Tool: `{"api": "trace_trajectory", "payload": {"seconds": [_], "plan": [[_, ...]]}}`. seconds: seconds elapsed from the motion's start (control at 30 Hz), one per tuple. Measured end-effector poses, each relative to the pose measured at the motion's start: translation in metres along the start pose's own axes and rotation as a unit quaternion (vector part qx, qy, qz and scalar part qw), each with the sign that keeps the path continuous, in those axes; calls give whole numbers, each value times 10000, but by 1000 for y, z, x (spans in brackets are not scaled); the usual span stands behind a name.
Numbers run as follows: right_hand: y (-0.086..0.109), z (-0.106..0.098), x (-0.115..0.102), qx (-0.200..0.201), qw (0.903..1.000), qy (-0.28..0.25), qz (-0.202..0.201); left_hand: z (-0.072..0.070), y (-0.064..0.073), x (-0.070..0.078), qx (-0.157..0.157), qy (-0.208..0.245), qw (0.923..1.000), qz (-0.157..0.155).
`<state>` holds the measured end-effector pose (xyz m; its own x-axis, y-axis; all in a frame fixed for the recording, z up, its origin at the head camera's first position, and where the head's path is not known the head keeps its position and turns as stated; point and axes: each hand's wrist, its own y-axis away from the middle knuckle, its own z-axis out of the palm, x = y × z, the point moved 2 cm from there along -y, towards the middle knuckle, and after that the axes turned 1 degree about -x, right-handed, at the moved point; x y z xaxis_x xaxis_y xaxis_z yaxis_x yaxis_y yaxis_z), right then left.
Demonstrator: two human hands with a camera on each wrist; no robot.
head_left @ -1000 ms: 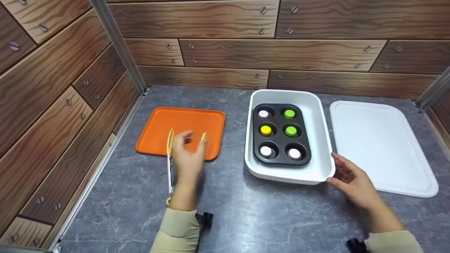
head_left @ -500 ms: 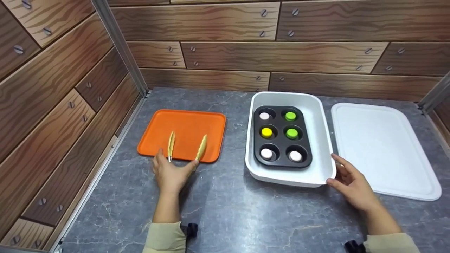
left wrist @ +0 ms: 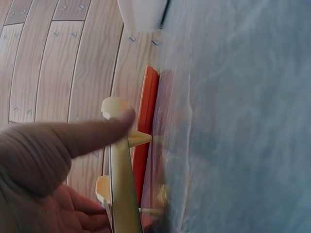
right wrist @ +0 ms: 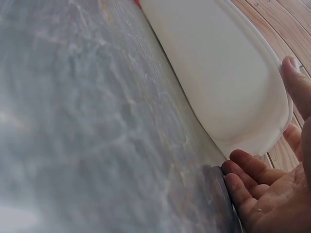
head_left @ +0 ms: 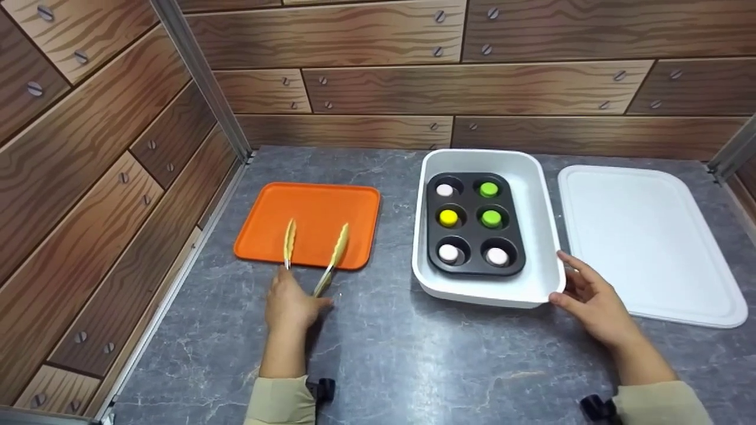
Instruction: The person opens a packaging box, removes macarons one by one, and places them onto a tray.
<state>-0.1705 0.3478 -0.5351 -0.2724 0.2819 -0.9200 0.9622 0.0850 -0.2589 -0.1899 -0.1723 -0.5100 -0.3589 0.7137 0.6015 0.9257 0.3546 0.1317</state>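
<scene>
My left hand [head_left: 290, 304] is at the handle part of yellow-tipped tongs [head_left: 336, 251]. The tongs stand spread, their tips over an orange tray [head_left: 307, 203]. In the left wrist view the thumb [left wrist: 97, 136] lies straight across the near arm of the tongs, with the other fingers behind it, partly hidden. My right hand [head_left: 596, 304] holds the front right corner of a white tub [head_left: 537, 224], thumb and index finger on either side, lower fingers loosely bent. Inside the tub is a black muffin pan [head_left: 472, 233] with small round pieces in white, yellow and green in its cups.
A flat white lid [head_left: 644, 242] lies right of the tub. Grey marbled table [head_left: 378, 354] shows between tray and tub and along the front. Wood-patterned walls [head_left: 378, 88] stand behind and at the left.
My left hand has left its spot over the orange tray and drawn back toward me, down to the handle part of the tongs. The tongs, tub and right hand stay in place.
</scene>
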Motion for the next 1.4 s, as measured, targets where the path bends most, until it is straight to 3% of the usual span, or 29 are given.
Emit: {"api": "trace_trajectory", "payload": {"seconds": [0.17,0.4,0.6,0.8,1.0,1.13,1.27,1.4], "plan": [[0,-1,0,-22,9998,180,58,1,-1,-7,98,-230,9996,-148],[0,0,1,-7,10000,-6,-5,-2,-2,-8,235,86,9997,-63],[1,1,1,13,10000,-93,-4,-1,-3,1,445,711,9961,271],[2,2,-1,-80,9999,-56,102,2,1,17,710,1504,9837,677],[2,1,-1,22,9999,-137,62,1,4,42,535,1898,9730,1196],[2,0,0,50,9997,-235,21,1,7,60,438,1751,9694,1666],[2,0,0,42,9993,-365,25,3,12,75,504,1244,9685,2097],[3,1,0,18,9990,-445,16,7,18,88,541,637,9628,2571]]}}
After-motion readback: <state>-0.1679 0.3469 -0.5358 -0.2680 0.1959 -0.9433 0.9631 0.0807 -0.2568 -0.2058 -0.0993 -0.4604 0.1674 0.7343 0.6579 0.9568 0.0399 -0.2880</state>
